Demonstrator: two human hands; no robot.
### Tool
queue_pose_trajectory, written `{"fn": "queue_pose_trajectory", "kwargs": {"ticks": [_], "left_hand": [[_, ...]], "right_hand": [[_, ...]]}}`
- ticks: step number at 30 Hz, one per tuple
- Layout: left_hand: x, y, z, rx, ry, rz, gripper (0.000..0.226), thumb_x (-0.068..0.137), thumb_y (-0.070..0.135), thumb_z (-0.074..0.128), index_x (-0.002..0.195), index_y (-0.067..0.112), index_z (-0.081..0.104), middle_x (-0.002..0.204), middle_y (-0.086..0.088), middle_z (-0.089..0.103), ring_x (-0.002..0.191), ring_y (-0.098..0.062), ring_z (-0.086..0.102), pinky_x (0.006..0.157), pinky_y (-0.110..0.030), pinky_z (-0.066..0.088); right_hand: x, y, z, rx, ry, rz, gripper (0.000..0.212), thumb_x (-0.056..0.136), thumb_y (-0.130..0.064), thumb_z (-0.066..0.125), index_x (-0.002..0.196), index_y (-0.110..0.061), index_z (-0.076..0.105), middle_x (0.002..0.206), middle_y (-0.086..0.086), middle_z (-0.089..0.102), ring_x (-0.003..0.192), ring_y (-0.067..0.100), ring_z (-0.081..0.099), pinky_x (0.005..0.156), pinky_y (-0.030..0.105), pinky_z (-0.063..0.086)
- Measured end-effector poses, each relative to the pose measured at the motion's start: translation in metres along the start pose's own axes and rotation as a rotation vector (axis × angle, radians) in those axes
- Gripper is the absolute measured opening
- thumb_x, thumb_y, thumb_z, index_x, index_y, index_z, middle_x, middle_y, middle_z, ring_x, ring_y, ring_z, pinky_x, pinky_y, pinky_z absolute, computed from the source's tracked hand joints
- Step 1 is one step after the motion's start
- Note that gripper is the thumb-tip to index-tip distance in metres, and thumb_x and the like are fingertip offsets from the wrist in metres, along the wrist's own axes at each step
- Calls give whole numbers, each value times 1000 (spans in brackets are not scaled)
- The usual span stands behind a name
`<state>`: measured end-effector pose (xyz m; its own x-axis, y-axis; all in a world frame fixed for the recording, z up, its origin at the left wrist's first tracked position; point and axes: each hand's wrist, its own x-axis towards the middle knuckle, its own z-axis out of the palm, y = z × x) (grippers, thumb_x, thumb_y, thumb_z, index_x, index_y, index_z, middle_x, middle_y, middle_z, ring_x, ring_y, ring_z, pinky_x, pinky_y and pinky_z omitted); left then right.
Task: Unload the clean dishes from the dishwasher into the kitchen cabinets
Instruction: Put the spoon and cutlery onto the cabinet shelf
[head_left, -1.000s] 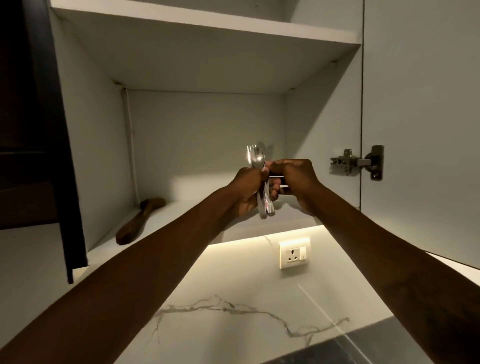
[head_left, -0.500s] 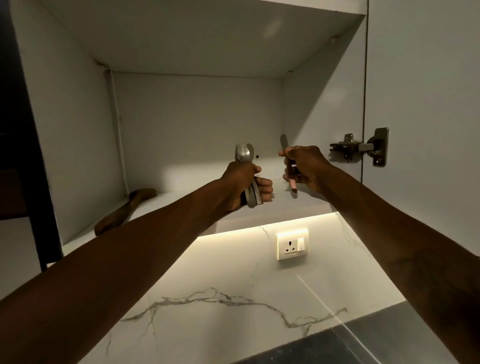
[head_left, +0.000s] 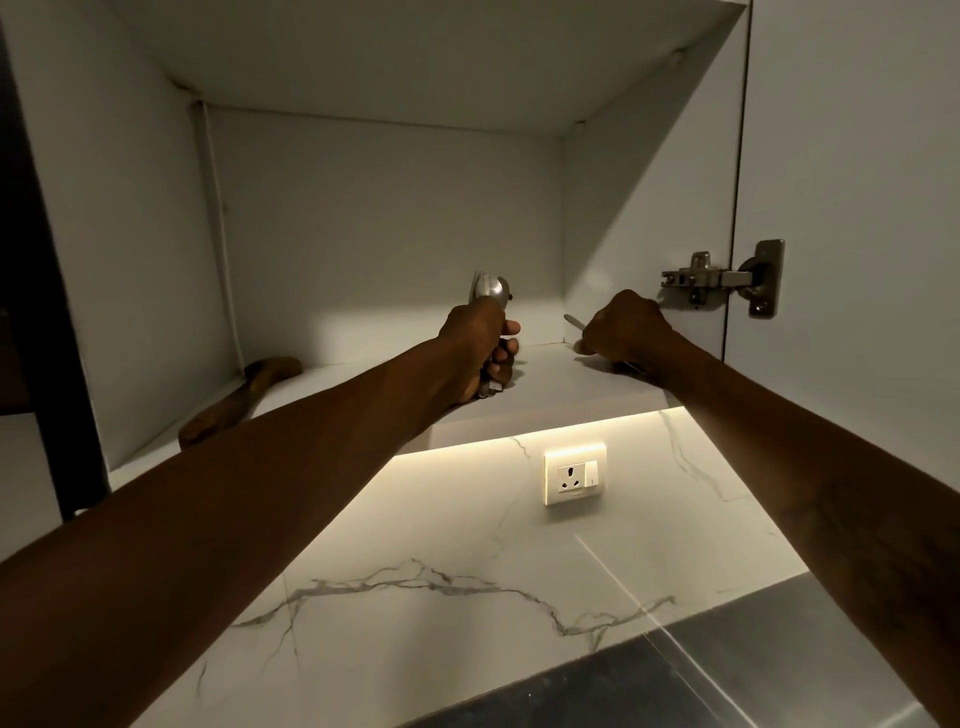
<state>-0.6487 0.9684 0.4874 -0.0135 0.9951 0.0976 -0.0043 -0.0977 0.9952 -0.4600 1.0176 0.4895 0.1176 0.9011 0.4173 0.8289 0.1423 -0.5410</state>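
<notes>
Fingers (head_left: 508, 344) of the left hand (head_left: 470, 338) clenched a cutlery bundle (head_left: 491, 290) at mid-frame; the right hand (head_left: 623, 327) gripped a slim utensil (head_left: 573, 321) at the cabinet shelf (head_left: 545, 387).

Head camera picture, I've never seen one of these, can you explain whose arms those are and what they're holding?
There is no machine here. The camera sits on a person's head, so both arms reaching in from below are that person's own. They reach up into an open wall cabinet. The left hand grips a bundle of metal cutlery upright, spoon bowls on top. The right hand holds one slim metal utensil low over the shelf; whether it touches the shelf, I cannot tell. A wooden utensil lies on the shelf at the left. The cabinet door stands open at the right on its hinge. Below are a marble wall and a socket.
</notes>
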Motion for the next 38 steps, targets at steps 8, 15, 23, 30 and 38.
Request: {"fn": "queue_pose_trajectory", "kwargs": {"ticks": [8,15,23,30,38], "left_hand": [[4,-2,0,25,-13,14,50,101,58,42,94,11,56,54,-1,49,36,-12,32,44,-19,27],[3,-1,1,22,-26,12,49,102,55,40,92,10,56,56,-2,49,36,-12,32,44,-18,27],[4,-2,1,18,-32,5,46,103,51,39,96,9,56,53,-2,48,34,-11,34,41,-16,29],[1,-2,1,13,-32,2,44,105,47,38,93,8,55,55,-3,49,32,-10,35,38,-16,30],[4,0,0,19,-8,-14,44,102,48,39,93,9,57,55,-3,50,38,-13,35,43,-18,29]], "right_hand": [[-17,4,3,-259,81,-183,20,85,-18,67,87,-8,49,92,9,46,78,25,49,64,27,40],[-16,3,2,-367,48,-180,17,85,-17,65,92,-3,59,107,15,58,79,26,53,67,28,44],[-11,3,5,-483,66,-201,21,84,-16,68,98,-2,62,95,13,57,76,26,54,62,28,42],[-7,0,9,-557,75,-258,17,81,-12,67,78,-8,50,81,10,54,72,26,55,52,26,38],[-6,2,12,-831,92,-495,62,65,2,76,60,-18,18,59,0,18,61,23,35,52,27,31]]}}
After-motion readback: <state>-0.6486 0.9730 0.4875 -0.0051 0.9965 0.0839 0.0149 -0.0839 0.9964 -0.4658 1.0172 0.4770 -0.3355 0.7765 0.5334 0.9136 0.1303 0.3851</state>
